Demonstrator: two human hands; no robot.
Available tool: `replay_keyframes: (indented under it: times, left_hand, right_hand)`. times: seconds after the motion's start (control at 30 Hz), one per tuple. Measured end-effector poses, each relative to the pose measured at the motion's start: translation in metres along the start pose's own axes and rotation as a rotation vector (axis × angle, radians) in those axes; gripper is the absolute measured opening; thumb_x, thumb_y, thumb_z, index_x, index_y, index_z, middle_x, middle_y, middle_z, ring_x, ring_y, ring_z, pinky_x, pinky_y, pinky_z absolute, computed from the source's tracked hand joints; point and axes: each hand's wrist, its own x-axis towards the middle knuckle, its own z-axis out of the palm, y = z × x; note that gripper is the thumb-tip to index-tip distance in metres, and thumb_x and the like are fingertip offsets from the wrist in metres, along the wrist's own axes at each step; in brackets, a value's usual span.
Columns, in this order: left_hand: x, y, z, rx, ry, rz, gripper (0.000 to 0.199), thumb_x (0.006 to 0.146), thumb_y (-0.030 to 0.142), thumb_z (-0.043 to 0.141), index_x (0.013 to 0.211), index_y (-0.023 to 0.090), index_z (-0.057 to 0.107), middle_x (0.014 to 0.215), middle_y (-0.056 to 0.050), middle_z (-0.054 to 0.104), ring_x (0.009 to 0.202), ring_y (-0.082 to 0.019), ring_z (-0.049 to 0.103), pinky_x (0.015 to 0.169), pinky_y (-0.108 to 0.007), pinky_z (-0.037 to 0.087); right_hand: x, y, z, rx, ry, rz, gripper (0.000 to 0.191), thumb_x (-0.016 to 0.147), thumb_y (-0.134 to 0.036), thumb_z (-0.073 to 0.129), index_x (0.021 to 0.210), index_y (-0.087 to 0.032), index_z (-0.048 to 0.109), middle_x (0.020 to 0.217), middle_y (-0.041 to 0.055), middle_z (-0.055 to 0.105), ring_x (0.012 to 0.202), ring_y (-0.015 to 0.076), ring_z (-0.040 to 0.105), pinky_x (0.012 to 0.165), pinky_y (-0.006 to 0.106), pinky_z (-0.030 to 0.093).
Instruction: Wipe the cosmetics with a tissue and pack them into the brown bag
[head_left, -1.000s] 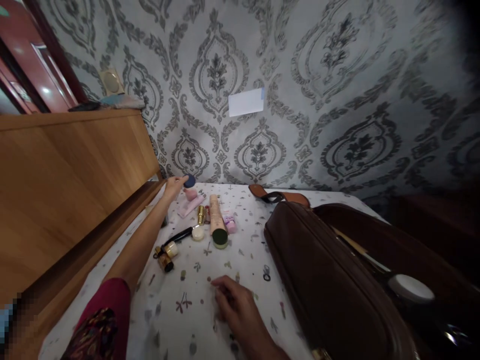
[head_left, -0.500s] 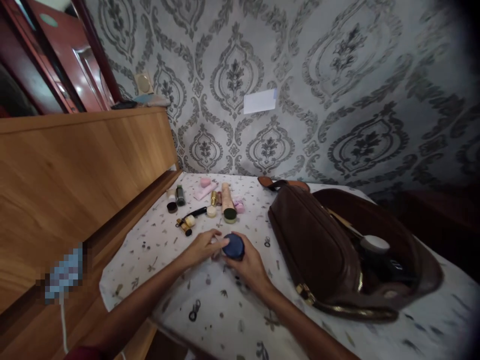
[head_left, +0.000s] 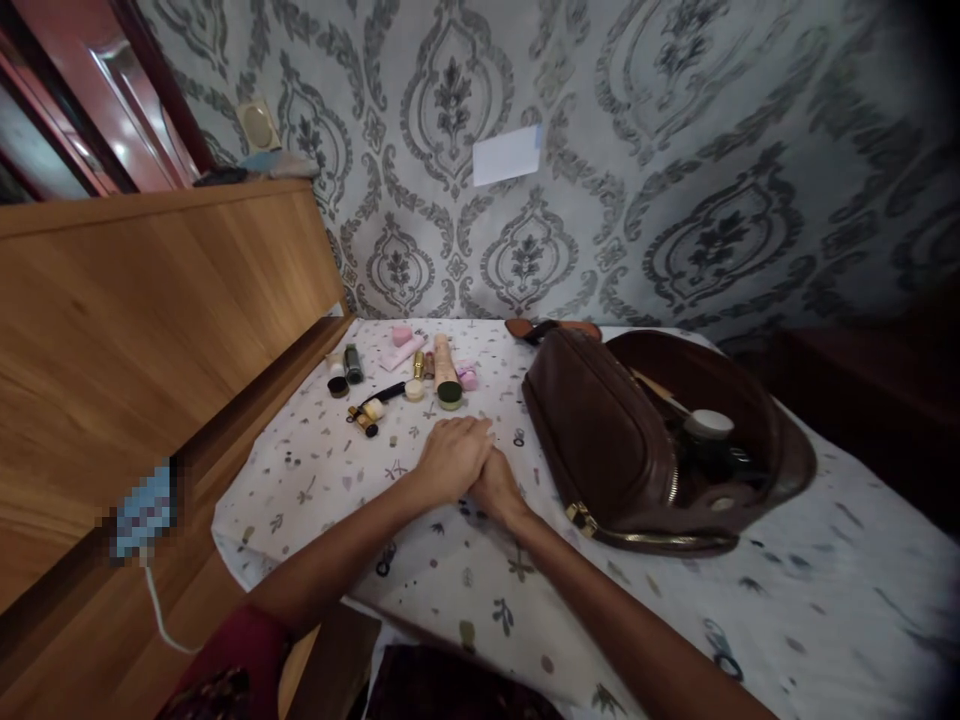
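Observation:
My left hand [head_left: 454, 460] lies over the top of my right hand [head_left: 499, 488], its fingers wrapped over whatever is between them. The right hand is closed beneath it and mostly covered. The round blue item is hidden by the hands, so what they hold cannot be made out. Just beyond them stand a peach tube [head_left: 444, 365] with a dark green cap [head_left: 450, 393], a small cream-coloured jar [head_left: 414, 390] and a gold-and-black item [head_left: 364, 421]. A brown leather bag [head_left: 600, 430] lies open to the right, with a white-lidded container [head_left: 709, 424] inside.
Pink items [head_left: 402, 345] and a dark green bottle [head_left: 352, 363] are at the back left of the patterned cloth [head_left: 300, 500]. A wooden panel [head_left: 150, 300] rises at the left. A brown strap [head_left: 551, 329] lies near the wall.
My left hand has moved over the blue item and my right hand, covering the item. The view has shifted, so the tabletop things appear higher in the picture.

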Motion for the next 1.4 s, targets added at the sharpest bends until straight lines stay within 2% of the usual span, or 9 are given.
replay_keyframes:
  times: [0.13, 0.3, 0.43, 0.63, 0.8, 0.9, 1.0, 1.23, 1.4]
  left_hand:
    - [0.022, -0.023, -0.001, -0.198, -0.045, -0.166, 0.028, 0.095, 0.036, 0.043, 0.096, 0.02, 0.066, 0.102, -0.01, 0.069, 0.106, -0.029, 0.063, 0.101, -0.04, 0.042]
    - [0.041, -0.055, -0.003, -0.399, -0.054, -0.23, 0.028, 0.09, 0.027, 0.042, 0.088, 0.017, 0.068, 0.097, -0.006, 0.072, 0.098, -0.022, 0.065, 0.095, -0.032, 0.049]
    - [0.033, -0.066, 0.008, -0.543, 0.027, -0.26, 0.037, 0.091, 0.036, 0.037, 0.093, 0.015, 0.068, 0.103, -0.008, 0.071, 0.1, -0.02, 0.065, 0.093, -0.031, 0.05]
    - [0.009, -0.065, 0.018, -0.666, 0.137, -0.247, 0.056, 0.098, 0.053, 0.022, 0.112, 0.015, 0.06, 0.112, -0.011, 0.069, 0.107, -0.022, 0.063, 0.099, -0.035, 0.047]
    - [-0.013, -0.069, 0.009, -0.528, 0.076, -0.053, 0.064, 0.095, 0.062, 0.034, 0.138, 0.015, 0.046, 0.142, -0.016, 0.052, 0.132, -0.026, 0.047, 0.115, -0.042, 0.031]
    - [-0.027, -0.075, 0.004, -0.38, -0.015, -0.011, 0.085, 0.084, 0.064, 0.057, 0.148, 0.015, 0.032, 0.15, -0.02, 0.042, 0.137, -0.034, 0.04, 0.115, -0.049, 0.03]
    - [-0.036, -0.077, 0.003, -0.292, -0.028, -0.019, 0.092, 0.079, 0.061, 0.066, 0.15, 0.014, 0.029, 0.15, -0.021, 0.041, 0.138, -0.037, 0.04, 0.114, -0.051, 0.031]
    - [-0.04, -0.073, 0.005, -0.209, 0.042, -0.054, 0.071, 0.085, 0.052, 0.062, 0.141, 0.016, 0.037, 0.138, -0.019, 0.052, 0.126, -0.034, 0.051, 0.105, -0.047, 0.04]
    - [-0.041, -0.067, 0.002, -0.146, 0.072, -0.135, 0.043, 0.087, 0.052, 0.058, 0.113, 0.019, 0.049, 0.099, -0.006, 0.064, 0.09, -0.024, 0.06, 0.081, -0.034, 0.046]
  right_hand:
    - [-0.001, -0.004, -0.006, -0.065, 0.028, 0.045, 0.036, 0.067, -0.03, 0.068, 0.098, -0.013, 0.065, 0.089, 0.0094, 0.071, 0.076, 0.0226, 0.062, 0.069, 0.032, 0.05]
    - [0.0, -0.008, -0.006, -0.097, 0.022, 0.044, 0.044, 0.067, -0.033, 0.072, 0.106, -0.016, 0.061, 0.093, 0.0072, 0.068, 0.081, 0.0227, 0.062, 0.075, 0.033, 0.049]
    - [0.0, -0.006, -0.004, -0.073, 0.025, 0.037, 0.054, 0.064, -0.027, 0.075, 0.114, -0.017, 0.058, 0.102, 0.0082, 0.068, 0.094, 0.0256, 0.063, 0.083, 0.037, 0.049]
    - [0.0, 0.001, 0.001, -0.085, 0.106, -0.103, 0.043, 0.068, -0.024, 0.071, 0.109, -0.016, 0.059, 0.113, 0.0127, 0.064, 0.109, 0.0294, 0.058, 0.096, 0.044, 0.046]
    - [0.0, 0.005, 0.002, -0.122, 0.14, -0.088, 0.042, 0.07, -0.03, 0.072, 0.106, -0.015, 0.059, 0.107, 0.0127, 0.061, 0.103, 0.0298, 0.058, 0.092, 0.043, 0.047]
    - [0.0, 0.008, 0.001, -0.138, 0.093, -0.12, 0.034, 0.072, -0.029, 0.069, 0.102, -0.016, 0.059, 0.101, 0.0103, 0.063, 0.096, 0.0279, 0.058, 0.087, 0.042, 0.048]
    - [-0.001, 0.009, 0.0, -0.12, 0.023, -0.13, 0.044, 0.072, -0.027, 0.067, 0.113, -0.015, 0.056, 0.104, 0.0107, 0.064, 0.097, 0.0282, 0.058, 0.087, 0.042, 0.048]
    - [-0.004, 0.005, -0.005, 0.005, -0.039, -0.133, 0.046, 0.078, -0.026, 0.061, 0.121, -0.017, 0.05, 0.11, 0.0095, 0.064, 0.098, 0.0245, 0.062, 0.087, 0.039, 0.051]
    - [-0.005, 0.005, -0.004, -0.025, 0.099, -0.165, 0.048, 0.076, -0.024, 0.063, 0.122, -0.019, 0.052, 0.117, 0.0114, 0.06, 0.107, 0.0269, 0.06, 0.092, 0.042, 0.05]
